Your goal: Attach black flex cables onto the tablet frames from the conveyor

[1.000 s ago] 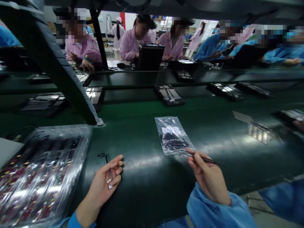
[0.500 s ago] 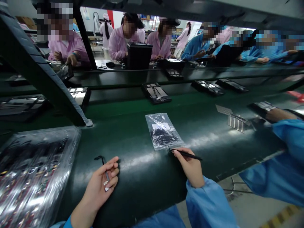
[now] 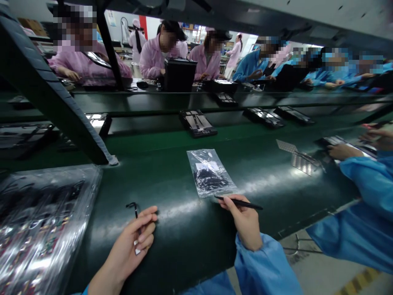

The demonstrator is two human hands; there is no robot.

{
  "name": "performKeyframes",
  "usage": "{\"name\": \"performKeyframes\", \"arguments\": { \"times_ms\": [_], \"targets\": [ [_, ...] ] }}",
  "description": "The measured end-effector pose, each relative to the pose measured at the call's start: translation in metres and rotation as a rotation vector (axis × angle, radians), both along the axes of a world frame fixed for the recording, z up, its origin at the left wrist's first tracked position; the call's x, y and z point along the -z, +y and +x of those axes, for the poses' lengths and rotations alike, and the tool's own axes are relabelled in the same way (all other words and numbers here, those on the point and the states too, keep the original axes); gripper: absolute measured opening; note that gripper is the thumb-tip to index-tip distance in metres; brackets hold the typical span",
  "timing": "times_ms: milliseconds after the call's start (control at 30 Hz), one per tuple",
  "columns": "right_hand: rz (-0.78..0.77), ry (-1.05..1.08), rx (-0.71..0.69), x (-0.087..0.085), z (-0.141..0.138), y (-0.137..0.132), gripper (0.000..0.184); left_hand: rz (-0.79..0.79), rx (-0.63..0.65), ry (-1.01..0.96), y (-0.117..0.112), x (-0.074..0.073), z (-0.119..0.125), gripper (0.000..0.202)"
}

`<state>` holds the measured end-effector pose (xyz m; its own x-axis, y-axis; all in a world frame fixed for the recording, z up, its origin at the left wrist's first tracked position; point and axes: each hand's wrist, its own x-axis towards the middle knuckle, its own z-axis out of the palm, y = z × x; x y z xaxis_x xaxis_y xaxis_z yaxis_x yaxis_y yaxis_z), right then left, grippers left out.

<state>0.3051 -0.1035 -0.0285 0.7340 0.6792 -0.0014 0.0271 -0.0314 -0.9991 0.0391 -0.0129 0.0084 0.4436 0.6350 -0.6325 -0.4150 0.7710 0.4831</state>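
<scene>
My left hand [image 3: 132, 243] rests on the dark green table [image 3: 172, 184] and pinches a thin black cable part [image 3: 135, 209] whose hooked end sticks up past my fingers. My right hand [image 3: 244, 221] holds black tweezers [image 3: 239, 202], their tip pointing left at the near edge of a clear plastic bag [image 3: 210, 172]. The bag lies flat on the table and has small black parts and a white label inside. Both of my sleeves are blue.
A clear tray of circuit boards [image 3: 39, 225] sits at the left. A black slanted frame post [image 3: 58, 102] stands behind it. Black devices [image 3: 196, 122] lie on the green conveyor. A co-worker's blue sleeve [image 3: 365, 184] reaches in at right. People in pink and blue sit across.
The view has shifted a little. My right hand with the tweezers has drawn back slightly from over the bag to its near edge. The co-worker's arm has come into view at right.
</scene>
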Motion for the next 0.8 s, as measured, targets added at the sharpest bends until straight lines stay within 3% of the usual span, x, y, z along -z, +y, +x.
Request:
{"name": "performKeyframes", "arguments": {
  "times_ms": [133, 233, 333, 500, 667, 800],
  "targets": [
    [0.087, 0.342, -0.155, -0.023, -0.045, 0.015, 0.031, 0.177, 0.206, 0.101, -0.015, -0.007, 0.015, 0.029],
    [0.099, 0.587, -0.324, -0.037, -0.080, 0.027, 0.031, 0.342, 0.257, 0.173, -0.022, -0.008, 0.023, 0.039],
    [0.084, 0.740, -0.443, -0.041, -0.101, 0.037, 0.030, 0.465, 0.237, 0.257, -0.023, -0.005, 0.023, 0.041],
    [0.074, 0.881, -0.477, -0.036, -0.113, 0.047, 0.027, 0.565, 0.100, 0.394, -0.021, -0.008, 0.021, 0.034],
    [0.048, 1.004, -0.482, -0.033, -0.117, 0.052, 0.023, 0.549, 0.056, 0.397, -0.019, -0.015, 0.021, 0.035],
    [0.022, 1.109, -0.473, -0.032, -0.120, 0.054, 0.021, 0.545, 0.023, 0.387, -0.020, -0.013, 0.020, 0.034]
  ]
}}
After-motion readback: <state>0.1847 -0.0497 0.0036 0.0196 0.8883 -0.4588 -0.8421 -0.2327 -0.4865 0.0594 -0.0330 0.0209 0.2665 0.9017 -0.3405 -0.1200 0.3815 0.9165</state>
